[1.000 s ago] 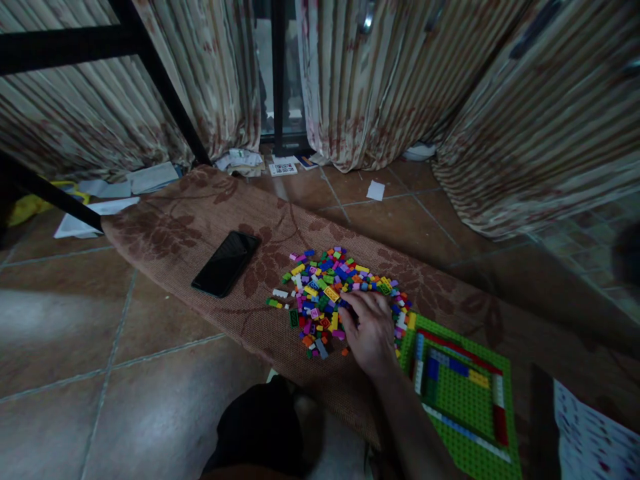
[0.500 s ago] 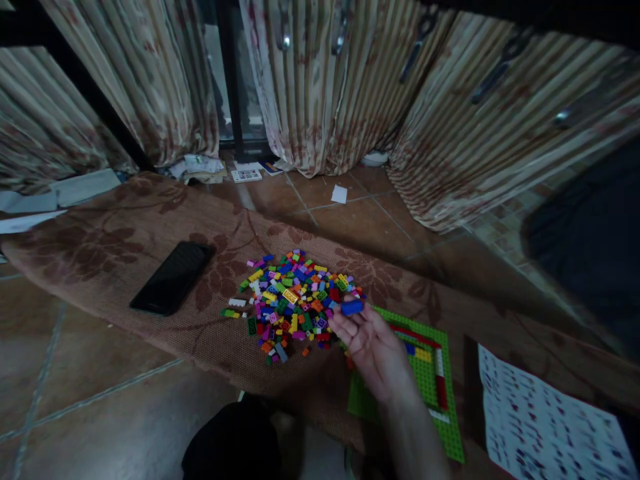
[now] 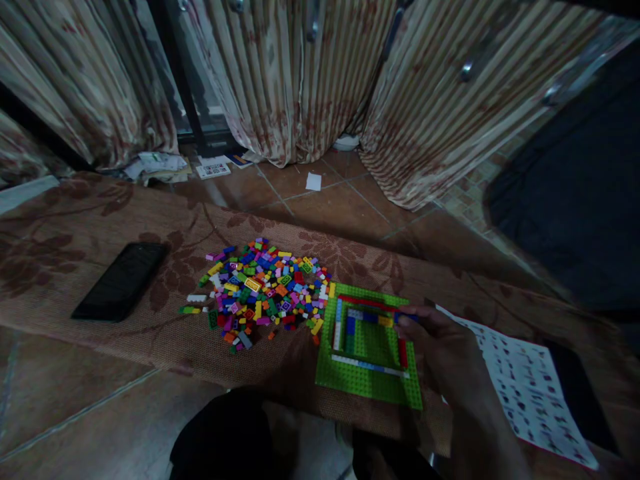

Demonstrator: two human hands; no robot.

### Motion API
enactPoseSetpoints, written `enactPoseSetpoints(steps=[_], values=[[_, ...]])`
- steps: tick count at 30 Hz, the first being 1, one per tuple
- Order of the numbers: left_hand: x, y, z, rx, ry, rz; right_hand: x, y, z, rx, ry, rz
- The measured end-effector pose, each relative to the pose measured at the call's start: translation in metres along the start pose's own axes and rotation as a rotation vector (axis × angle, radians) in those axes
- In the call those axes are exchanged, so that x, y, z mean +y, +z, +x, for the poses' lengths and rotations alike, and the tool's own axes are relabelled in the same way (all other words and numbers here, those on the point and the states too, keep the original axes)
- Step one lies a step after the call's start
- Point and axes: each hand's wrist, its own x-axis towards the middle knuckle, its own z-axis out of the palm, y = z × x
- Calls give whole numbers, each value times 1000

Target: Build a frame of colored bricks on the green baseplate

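My right hand [image 3: 440, 340] reaches over the right edge of the green baseplate [image 3: 370, 390]. Its thumb and fingers pinch a blue brick [image 3: 406, 317] at the plate's upper right corner, beside the red row [image 3: 367, 304]. Rows of red, white and light blue bricks form a rectangular outline on the plate, with blue, grey, green and yellow bricks inside it. Left of the plate lies a pile of loose coloured bricks [image 3: 265, 290]. My left hand is out of view.
A black phone [image 3: 120, 281] lies at the left on the patterned cloth [image 3: 175, 340]. To the right are a printed sheet [image 3: 530, 380] and a dark flat object [image 3: 583, 393]. Striped curtains [image 3: 300, 80] hang beyond the tiled floor.
My right hand has moved right from the pile's edge to the baseplate's upper right corner with the blue brick, and has turned from palm-up to palm-down. The view has shifted right.
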Motion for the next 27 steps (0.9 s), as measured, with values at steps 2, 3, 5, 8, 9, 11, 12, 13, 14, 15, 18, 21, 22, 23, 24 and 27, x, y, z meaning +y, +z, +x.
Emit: enactPoseSetpoints(steps=[2,3,5,8,9,11,12,13,14,15,18,21,22,23,24,27], values=[[-6,6,1,-40,-112,-10,10,-10,0,-18,-17,-165],[-9,8,1,-58,-169,-13,15,-13,-1,-38,-29,-252],[-14,11,1,-87,-276,-9,21,-19,-2,-107,-56,-403],[-15,12,1,-109,-513,43,26,-26,-4,-216,-81,-527],[-13,12,1,-102,-651,82,27,-29,-4,-236,-82,-550],[-10,10,3,-86,-796,141,27,-32,-5,-255,-70,-582],[-9,9,4,-84,-748,143,27,-33,-6,-252,-60,-587],[-9,8,5,-87,-624,126,26,-33,-6,-242,-49,-586],[-9,7,5,-96,-453,93,26,-33,-6,-226,-41,-579],[-10,6,5,-105,-296,57,26,-32,-6,-209,-39,-570],[-14,5,0,-111,-115,7,27,-28,-6,-178,-41,-546],[-18,3,-6,-122,-73,-19,31,-30,-4,-133,-37,-520],[-18,3,-7,-124,-67,-29,31,-31,-4,-110,-43,-499],[-18,2,-7,-123,-65,-42,32,-32,-3,-84,-53,-477],[-18,2,-7,-120,-64,-59,33,-33,-3,-57,-66,-461],[-14,3,-6,-92,-59,-140,32,-35,-2,30,-119,-483]])
